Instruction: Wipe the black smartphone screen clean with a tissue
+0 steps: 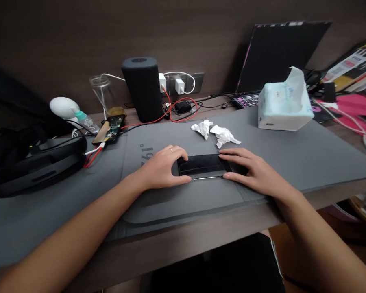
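Observation:
A dark smartphone (203, 165) lies lengthwise between my hands on the grey desk mat (183, 199), its screen black and facing up. My left hand (164, 167), with a ring on one finger, grips the phone's left end, thumb on the near edge and fingers at the far edge. At the other end, my right hand (251, 167) holds it the same way, thumb near and fingers far. Just beyond the phone are two crumpled white tissues (223, 135).
Behind stand a black speaker (142, 89), a glass jar (105, 95) and a laptop (277, 61). A tissue pack (283, 106) sits at the right. A second phone (109, 129) with cables lies left, near a black headset-like device (51, 162). A red cable (152, 122) crosses the back.

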`<state>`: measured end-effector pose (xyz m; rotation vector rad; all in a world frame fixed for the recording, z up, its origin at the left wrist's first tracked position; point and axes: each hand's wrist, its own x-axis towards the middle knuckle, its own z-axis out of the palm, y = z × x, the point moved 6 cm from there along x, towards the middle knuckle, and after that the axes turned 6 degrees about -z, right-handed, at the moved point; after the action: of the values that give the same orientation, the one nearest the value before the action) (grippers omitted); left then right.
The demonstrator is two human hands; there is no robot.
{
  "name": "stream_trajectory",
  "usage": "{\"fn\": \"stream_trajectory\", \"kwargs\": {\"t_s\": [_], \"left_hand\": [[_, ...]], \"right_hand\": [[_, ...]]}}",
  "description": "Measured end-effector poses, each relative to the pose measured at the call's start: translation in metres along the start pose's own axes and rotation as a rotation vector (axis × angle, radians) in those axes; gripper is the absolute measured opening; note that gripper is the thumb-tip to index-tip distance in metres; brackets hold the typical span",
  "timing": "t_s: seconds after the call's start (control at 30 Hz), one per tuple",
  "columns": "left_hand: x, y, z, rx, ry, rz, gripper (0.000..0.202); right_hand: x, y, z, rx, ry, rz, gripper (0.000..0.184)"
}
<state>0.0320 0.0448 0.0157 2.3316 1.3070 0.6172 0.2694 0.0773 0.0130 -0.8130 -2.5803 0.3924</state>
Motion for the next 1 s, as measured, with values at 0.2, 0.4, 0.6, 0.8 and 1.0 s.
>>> {"fn": "stream_trajectory", "kwargs": {"t_s": [0.2,0.4,0.6,0.8,1.0], "left_hand": [[0.0003,-0.0021,0.0010,-0.002,-0.003,0.008,0.034],[-0.0003,-0.0014,0.0008,0.014,0.003,0.006,0.035],[-0.0001,-0.0013,0.0009,0.028,0.000,0.001,0.034],[-0.0018,-0.0025,0.0033,0.043,-0.025,0.008,0.036],[-0.0025,-0.0074,0.0030,0.093,-0.007,0.004,0.040]], "right_hand": [[0.0003,0.0002,-0.0014,0.009,0.010,0.002,0.044],[0.0003,0.0027,-0.0010,0.032,0.012,0.010,0.043],[0.0004,0.0023,-0.0011,0.030,0.018,0.018,0.043],[-0.0006,-0.0042,-0.0019,0.048,0.010,0.016,0.042],[-0.0014,-0.0026,-0.0007,0.085,0.005,0.059,0.048]]}}
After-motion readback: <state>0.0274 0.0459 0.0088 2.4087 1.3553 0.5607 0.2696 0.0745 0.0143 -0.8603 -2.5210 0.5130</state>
